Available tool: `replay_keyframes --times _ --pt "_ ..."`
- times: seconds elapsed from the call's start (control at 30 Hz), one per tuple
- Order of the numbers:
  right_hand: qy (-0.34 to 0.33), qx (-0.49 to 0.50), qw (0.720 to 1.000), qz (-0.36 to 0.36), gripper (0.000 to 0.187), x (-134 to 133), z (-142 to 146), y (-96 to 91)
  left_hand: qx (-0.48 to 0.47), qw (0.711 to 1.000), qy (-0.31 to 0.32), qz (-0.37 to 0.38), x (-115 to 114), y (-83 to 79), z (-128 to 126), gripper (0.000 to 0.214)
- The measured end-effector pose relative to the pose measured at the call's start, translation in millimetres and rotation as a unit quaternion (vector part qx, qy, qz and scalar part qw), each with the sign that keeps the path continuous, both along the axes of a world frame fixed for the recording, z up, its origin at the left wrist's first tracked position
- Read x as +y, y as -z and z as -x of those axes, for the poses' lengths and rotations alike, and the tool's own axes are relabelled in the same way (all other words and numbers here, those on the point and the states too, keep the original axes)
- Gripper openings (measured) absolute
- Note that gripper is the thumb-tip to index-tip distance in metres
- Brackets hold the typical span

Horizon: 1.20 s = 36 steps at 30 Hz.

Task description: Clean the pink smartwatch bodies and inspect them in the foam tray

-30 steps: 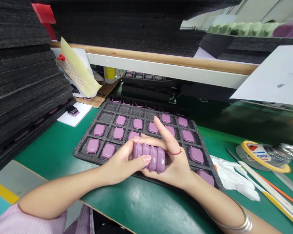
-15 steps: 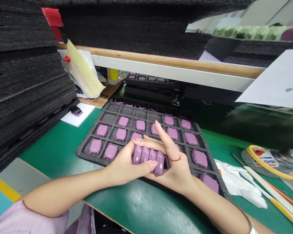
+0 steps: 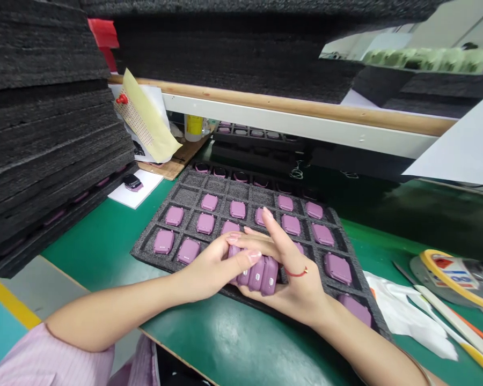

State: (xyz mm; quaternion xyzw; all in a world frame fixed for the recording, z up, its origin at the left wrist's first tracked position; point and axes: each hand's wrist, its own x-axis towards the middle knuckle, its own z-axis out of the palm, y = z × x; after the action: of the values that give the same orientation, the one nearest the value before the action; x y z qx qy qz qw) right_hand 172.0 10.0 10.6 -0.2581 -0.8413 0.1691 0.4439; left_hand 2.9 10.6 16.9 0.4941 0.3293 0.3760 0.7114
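Both hands are closed round a row of several purple watch cases (image 3: 257, 274), held side by side over the near edge of a black foam tray (image 3: 148, 247). My left hand (image 3: 213, 265) grips the row from the left, its thumb lying across the top of the cases. From below and the right, my right hand (image 3: 300, 284) cradles the same row, with its index finger pointing up and away. Around them, more purple cases, such as one at the tray's left (image 3: 163, 241), lie singly in the compartments. My fingers partly cover the tray's middle.
Tall black foam stacks (image 3: 44, 118) rise at left. A shelf beam (image 3: 265, 110) crosses behind the tray. On the right lie white cloth (image 3: 414, 321), a roll of yellow tape (image 3: 438, 273) and long strips. A watch (image 3: 132, 182) sits on a white pad (image 3: 143, 195).
My left thumb has moved across the row, covering more of the left cases. The whole scene has shifted slightly right in view. Both hands still hold the cases.
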Motion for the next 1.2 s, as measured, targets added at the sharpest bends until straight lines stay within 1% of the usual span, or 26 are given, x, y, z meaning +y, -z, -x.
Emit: replay_keyframes --times 0.1,0.17,0.23,0.3,0.43,0.57,0.7,0.77,0.83,0.9,0.93,0.97,1.0,1.07,1.1,1.13,1.2 --pt "0.004 0.007 1.000 0.014 0.102 0 -2 -1.5 0.021 0.999 0.009 -0.035 1 -2.1 2 0.039" --pt "0.008 0.010 1.000 0.014 0.102 1 -2 -2.1 0.010 0.998 0.019 -0.052 1 -4.5 2 0.038" --pt "0.006 0.015 1.000 0.008 0.101 1 -3 -2.8 -0.013 0.998 0.041 -0.053 0 -6.8 2 0.039" --pt "0.001 0.023 1.000 0.003 0.097 2 -3 -3.8 -0.012 0.998 0.048 -0.050 -1 -8.3 1 0.045" --pt "0.008 0.023 1.000 0.003 0.092 1 -3 -6.2 0.040 0.998 0.022 -0.045 -3 -9.2 1 0.066" --pt "0.005 0.022 1.000 0.016 0.096 1 -4 -6.4 0.033 0.998 0.015 -0.042 -3 -8.2 0 0.068" --pt "-0.010 0.021 0.999 0.041 0.090 2 -1 -2.7 0.049 0.997 -0.009 -0.054 -2 -3.5 -1 0.070" --pt "0.005 0.000 0.998 0.069 0.089 -2 0 -2.0 0.084 0.995 -0.030 -0.048 -1 -0.5 -1 0.069" --pt "0.035 -0.043 0.994 0.089 0.097 -10 -2 -4.4 0.118 0.991 -0.037 -0.046 -1 2.3 -1 0.065" --pt "0.052 -0.095 0.990 0.086 0.105 -20 -9 -10.1 0.124 0.991 -0.021 -0.051 0 5.1 -2 0.063" --pt "0.058 -0.117 0.988 0.079 0.104 -25 -15 -13.8 0.113 0.992 -0.003 -0.046 -1 6.5 -2 0.061" --pt "0.072 -0.140 0.985 0.073 0.097 -30 -24 -17.8 0.096 0.995 0.020 -0.034 -1 7.8 -3 0.059" --pt "0.104 -0.164 0.979 0.065 0.082 -34 -36 -21.8 0.077 0.996 0.044 -0.014 -1 9.0 -3 0.057" --pt "0.215 -0.212 0.952 0.053 0.045 -41 -67 -28.2 0.049 0.995 0.076 0.028 -2 10.5 -4 0.057" --pt "0.283 -0.237 0.928 0.042 0.033 -45 -85 -30.2 0.043 0.995 0.083 0.042 -2 10.7 -4 0.059" --pt "0.335 -0.250 0.908 0.039 0.028 -49 -104 -31.0 0.041 0.994 0.084 0.050 -2 10.6 -4 0.061" --pt "0.390 -0.265 0.881 0.029 0.024 -59 -142 -28.5 0.045 0.994 0.081 0.054 -2 9.6 -5 0.065"
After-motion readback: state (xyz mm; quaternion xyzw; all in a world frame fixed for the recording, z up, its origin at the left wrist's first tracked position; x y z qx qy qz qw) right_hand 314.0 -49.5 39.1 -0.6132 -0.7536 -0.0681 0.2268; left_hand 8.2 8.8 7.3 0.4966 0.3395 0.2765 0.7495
